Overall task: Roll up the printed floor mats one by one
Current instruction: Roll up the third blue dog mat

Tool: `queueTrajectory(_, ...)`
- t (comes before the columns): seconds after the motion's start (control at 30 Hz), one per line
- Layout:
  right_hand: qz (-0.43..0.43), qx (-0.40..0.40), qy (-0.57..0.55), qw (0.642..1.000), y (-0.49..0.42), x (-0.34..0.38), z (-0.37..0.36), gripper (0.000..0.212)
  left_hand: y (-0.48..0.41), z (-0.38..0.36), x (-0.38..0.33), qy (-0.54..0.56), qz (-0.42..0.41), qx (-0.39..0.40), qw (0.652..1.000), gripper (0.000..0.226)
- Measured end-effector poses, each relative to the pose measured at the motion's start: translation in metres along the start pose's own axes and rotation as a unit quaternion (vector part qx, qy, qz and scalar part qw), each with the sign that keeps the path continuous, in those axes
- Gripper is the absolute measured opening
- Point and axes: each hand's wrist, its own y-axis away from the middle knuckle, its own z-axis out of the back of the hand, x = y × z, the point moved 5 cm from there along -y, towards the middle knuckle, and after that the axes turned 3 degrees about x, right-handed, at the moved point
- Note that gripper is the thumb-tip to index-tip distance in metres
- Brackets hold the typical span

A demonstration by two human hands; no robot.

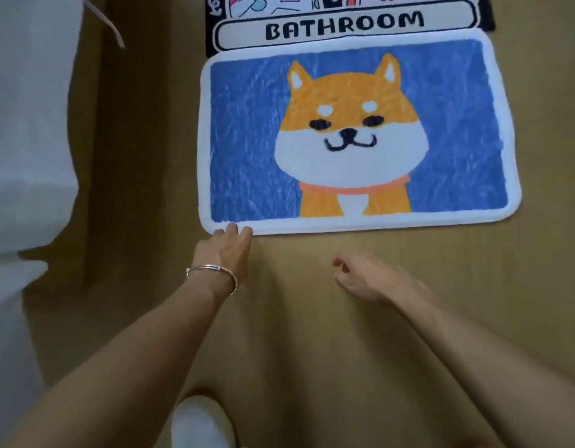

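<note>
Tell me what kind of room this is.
Probably a room in a home, though little of it shows: a brown floor, a dog-print mat lying flat on it, and beyond that a mat reading BATHROOM. White fabric hangs at the left.

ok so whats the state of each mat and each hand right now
dog mat: flat on the floor, unrolled, its far edge overlapping the other mat
bathroom mat: flat, unrolled, partly out of view at the top
left hand: fingertips on the dog mat's near left corner, no clear grip yet
right hand: open, hovering above the floor short of the mat, holding nothing
bracelet: on the left wrist
</note>
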Motion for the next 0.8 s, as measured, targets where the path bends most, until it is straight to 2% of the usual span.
queueTrajectory(0.2, 0.020, 0.003, 0.097, 0.995, -0.034, -0.018, 0.016, 0.034, -0.065, -0.007, -0.009, -0.003, 0.012, -0.021, 1.000, 0.026)
queueTrajectory(0.3, 0.026, -0.013, 0.111, 0.993, -0.033, -0.029, 0.032, 0.035, -0.077, 0.000, -0.017, -0.088, -0.040, 0.002, 0.995, 0.025)
queueTrajectory(0.37, 0.016, -0.043, 0.087, 0.995, -0.025, -0.037, 0.041, 0.034, -0.072, 0.004, -0.028, -0.119, -0.074, 0.048, 0.989, 0.028)
queueTrajectory(0.5, -0.030, -0.071, -0.019, 0.997, -0.007, -0.067, 0.026, 0.041, -0.040, -0.014, -0.109, -0.026, -0.153, 0.111, 0.982, 0.027)
queueTrajectory(0.63, -0.131, -0.052, -0.052, 0.989, 0.020, -0.117, -0.017, 0.059, -0.006, -0.027, -0.231, 0.098, -0.235, 0.127, 0.959, 0.029)
queueTrajectory(0.7, -0.172, -0.076, -0.061, 0.980, 0.041, -0.145, -0.024, 0.064, 0.004, -0.034, -0.275, 0.153, -0.259, 0.148, 0.942, 0.026)
queueTrajectory(0.8, -0.198, -0.118, -0.062, 0.971, 0.071, -0.177, -0.027, 0.066, 0.017, -0.040, -0.315, 0.178, -0.324, 0.163, 0.915, 0.024)
